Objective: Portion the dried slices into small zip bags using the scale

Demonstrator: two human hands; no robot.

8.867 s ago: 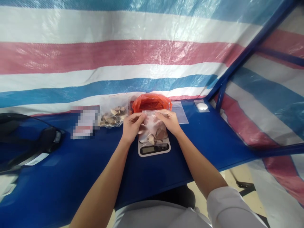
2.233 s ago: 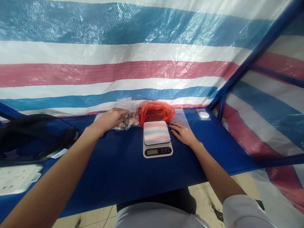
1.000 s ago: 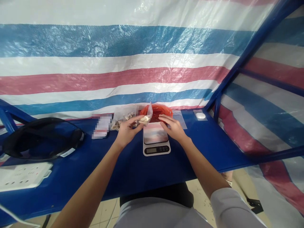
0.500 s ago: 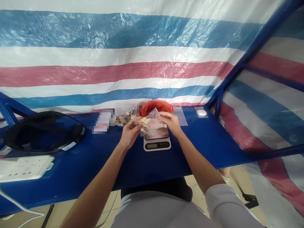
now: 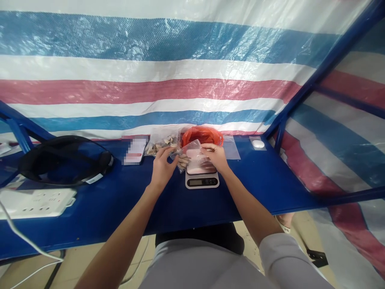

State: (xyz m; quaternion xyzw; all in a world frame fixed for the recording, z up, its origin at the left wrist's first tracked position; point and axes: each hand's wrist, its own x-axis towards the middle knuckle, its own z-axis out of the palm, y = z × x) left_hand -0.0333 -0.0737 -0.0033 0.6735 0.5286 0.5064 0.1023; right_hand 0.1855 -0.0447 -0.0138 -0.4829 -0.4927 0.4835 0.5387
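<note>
A small clear plastic bag (image 5: 195,147) with pale brown dried slices (image 5: 183,161) in its left end is stretched between my hands. My left hand (image 5: 161,166) grips the bag's left end between thumb and fingers. At its upper right edge, my right hand (image 5: 215,155) pinches the plastic. Just below the bag stands a white kitchen scale (image 5: 202,181), its platform partly covered by the bag. Behind my left hand lies a larger clear bag of dried slices (image 5: 161,143). A red plastic bag (image 5: 206,134) stands open behind the scale.
Left of the bags lies a blurred white card or phone (image 5: 135,150). Farther left are a black headband-like device (image 5: 66,160) and a white power strip (image 5: 37,202). To the right are a flat clear bag (image 5: 231,147) and a round white object (image 5: 258,144). Blue frame bars border the table.
The slices have shifted lower in the small bag, and my left fingers have spread a little. My right hand keeps its pinch. The whole view has shifted slightly.
</note>
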